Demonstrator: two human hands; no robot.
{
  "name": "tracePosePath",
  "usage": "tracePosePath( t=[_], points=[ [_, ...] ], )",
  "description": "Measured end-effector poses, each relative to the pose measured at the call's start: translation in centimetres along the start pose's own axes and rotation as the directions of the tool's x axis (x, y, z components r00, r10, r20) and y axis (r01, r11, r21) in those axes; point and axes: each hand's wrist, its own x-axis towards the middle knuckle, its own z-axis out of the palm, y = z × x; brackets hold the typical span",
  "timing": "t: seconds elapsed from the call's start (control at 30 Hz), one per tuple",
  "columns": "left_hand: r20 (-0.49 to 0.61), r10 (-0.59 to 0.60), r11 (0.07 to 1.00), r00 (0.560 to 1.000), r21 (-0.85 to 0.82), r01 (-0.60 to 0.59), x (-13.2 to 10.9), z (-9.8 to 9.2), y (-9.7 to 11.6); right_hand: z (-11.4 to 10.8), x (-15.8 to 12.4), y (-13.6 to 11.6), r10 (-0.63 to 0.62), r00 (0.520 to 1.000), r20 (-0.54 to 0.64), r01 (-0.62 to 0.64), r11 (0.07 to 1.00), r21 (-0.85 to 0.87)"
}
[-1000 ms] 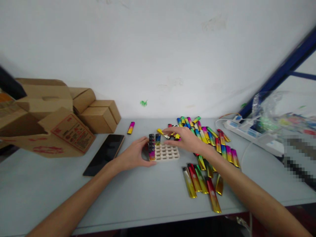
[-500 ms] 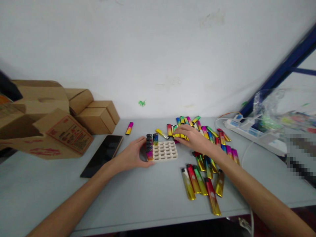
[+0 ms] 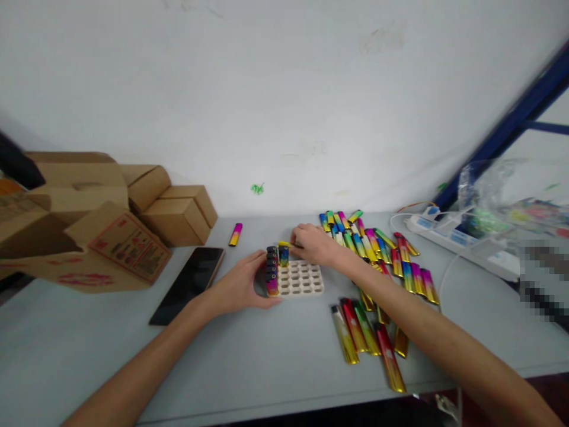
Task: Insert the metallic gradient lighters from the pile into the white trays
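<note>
My left hand (image 3: 242, 283) is closed around the left end of a white tray (image 3: 306, 292) with rows of slots, thumb along its front edge. Lighters with black tops (image 3: 271, 267) stand upright in the tray's left column. A blue-and-gold lighter (image 3: 284, 257) stands beside them in the back row. Just behind the tray, my right hand (image 3: 311, 243) has its fingers pressed together at a yellow lighter (image 3: 284, 244). Those fingers hide most of that lighter.
Many colourful lighters (image 3: 368, 243) lie right of the tray, with several more (image 3: 351, 332) nearer the front edge. A single lighter (image 3: 235, 234) lies behind on the left. A phone (image 3: 189, 284), cardboard boxes (image 3: 173, 219) and a power strip (image 3: 462, 246) flank the work area.
My right hand has moved left from the lighter pile to the yellow lighter behind the tray. My left hand still holds the tray's left end. The whole view has shifted slightly.
</note>
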Motion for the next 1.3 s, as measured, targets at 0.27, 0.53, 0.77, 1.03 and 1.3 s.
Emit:
tracePosePath(
  t=[0.27, 0.53, 0.77, 1.03, 1.3],
  points=[
    [0.005, -0.044, 0.999, 0.999, 0.009, 0.044, 0.1, 0.1, 0.2, -2.2, -4.2, 3.7, 0.135, 0.949, -0.285, -0.036, 0.944, 0.329],
    [0.008, -0.028, 0.999, 1.000, 0.016, 0.027, 0.1, 0.0, 0.1, -1.0, -7.7, 4.3, 0.238, 0.921, -0.309, -0.039, 0.845, 0.534],
    [0.013, -0.016, 1.000, 1.000, 0.025, 0.016, 0.2, -0.1, 0.2, -0.7, -7.6, 3.4, 0.238, 0.901, -0.364, 0.105, 0.693, 0.713],
    [0.011, -0.027, 0.999, 1.000, 0.022, 0.027, 0.2, -0.2, 0.2, -0.5, -8.4, 1.9, 0.108, 0.971, -0.215, 0.147, 0.439, 0.886],
    [0.004, 0.005, 1.000, 1.000, 0.014, -0.005, 0.3, -0.2, 0.4, 0.2, -8.3, 1.4, 0.293, 0.903, -0.313, 0.072, 0.616, 0.785]
  ],
)
